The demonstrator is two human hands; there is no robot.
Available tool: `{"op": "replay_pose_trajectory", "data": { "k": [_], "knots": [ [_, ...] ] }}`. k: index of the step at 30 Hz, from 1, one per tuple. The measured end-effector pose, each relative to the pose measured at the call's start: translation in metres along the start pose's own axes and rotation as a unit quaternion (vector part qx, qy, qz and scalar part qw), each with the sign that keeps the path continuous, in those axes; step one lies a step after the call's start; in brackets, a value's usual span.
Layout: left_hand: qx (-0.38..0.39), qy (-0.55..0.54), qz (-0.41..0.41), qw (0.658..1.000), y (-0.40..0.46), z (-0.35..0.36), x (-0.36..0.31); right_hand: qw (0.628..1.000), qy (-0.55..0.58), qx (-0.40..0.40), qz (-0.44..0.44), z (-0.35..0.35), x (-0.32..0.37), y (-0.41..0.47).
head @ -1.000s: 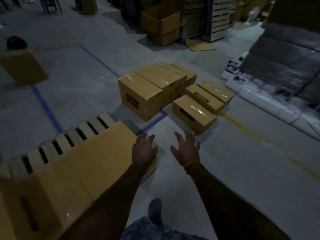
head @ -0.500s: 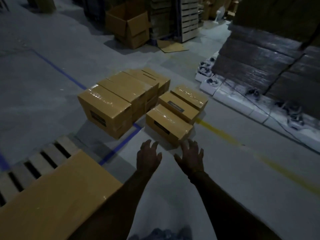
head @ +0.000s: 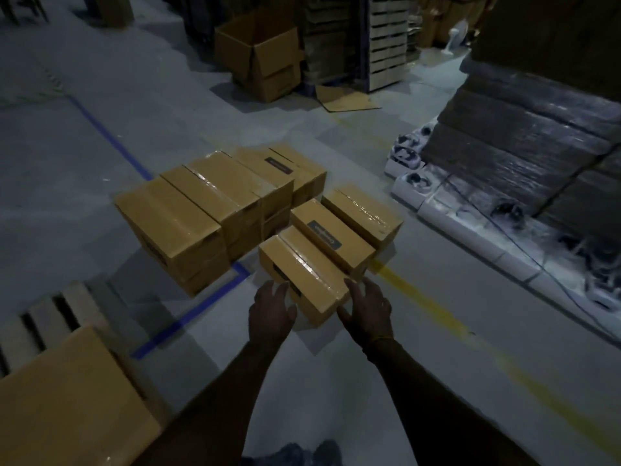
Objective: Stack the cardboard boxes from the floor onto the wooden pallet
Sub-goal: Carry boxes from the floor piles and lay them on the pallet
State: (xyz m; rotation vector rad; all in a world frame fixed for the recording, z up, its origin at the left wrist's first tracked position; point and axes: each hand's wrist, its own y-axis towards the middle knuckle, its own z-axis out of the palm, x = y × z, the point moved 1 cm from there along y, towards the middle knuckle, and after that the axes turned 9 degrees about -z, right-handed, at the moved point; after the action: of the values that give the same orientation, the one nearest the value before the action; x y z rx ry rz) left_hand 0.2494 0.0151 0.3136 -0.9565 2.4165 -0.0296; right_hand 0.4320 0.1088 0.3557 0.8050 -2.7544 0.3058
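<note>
Several taped cardboard boxes lie on the concrete floor ahead. The nearest low box [head: 302, 270] points its end at me. My left hand [head: 271, 311] is at the left side of that end and my right hand [head: 368, 306] at its right corner, both with fingers spread; whether they touch it is unclear. Two more low boxes [head: 332, 240] sit behind it, and a taller stacked group [head: 188, 223] stands to the left. The wooden pallet [head: 43, 317] shows at lower left with a box [head: 67, 401] on it.
A wrapped stack of goods [head: 524, 136] and white packages [head: 453, 210] line the right side. An open cardboard box [head: 262, 58] and shelving stand at the back. Blue tape [head: 188, 314] and a yellow line [head: 426, 301] mark the floor.
I have moved closer to the floor boxes, away from the pallet. Both hands have reached forward from open floor to either side of the nearest box's end.
</note>
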Motion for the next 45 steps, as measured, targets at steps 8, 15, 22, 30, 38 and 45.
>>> {"op": "replay_pose_trajectory", "data": {
  "k": [8,15,22,30,38,45],
  "knots": [
    [-0.013,-0.005,-0.059,0.998,0.067,0.021,-0.064,0.999,0.025,0.024,-0.036,-0.027,-0.056,0.094],
    [-0.023,0.002,-0.102,0.995,0.154,0.039,-0.085,0.995,0.025,0.059,-0.08,-0.03,-0.073,0.198],
    [0.008,-0.016,-0.17,0.985,0.266,0.063,-0.101,0.988,-0.005,0.118,-0.098,-0.021,-0.106,0.322],
    [0.029,-0.049,-0.234,0.971,0.359,0.094,-0.108,0.976,0.002,0.175,-0.132,0.027,-0.103,0.431],
    [0.041,-0.097,-0.331,0.938,0.438,0.202,-0.087,0.949,-0.019,0.267,-0.168,0.149,-0.141,0.546],
    [0.028,-0.116,-0.385,0.915,0.52,0.359,-0.04,0.928,-0.027,0.302,-0.218,0.309,-0.205,0.644]
  ]
}}
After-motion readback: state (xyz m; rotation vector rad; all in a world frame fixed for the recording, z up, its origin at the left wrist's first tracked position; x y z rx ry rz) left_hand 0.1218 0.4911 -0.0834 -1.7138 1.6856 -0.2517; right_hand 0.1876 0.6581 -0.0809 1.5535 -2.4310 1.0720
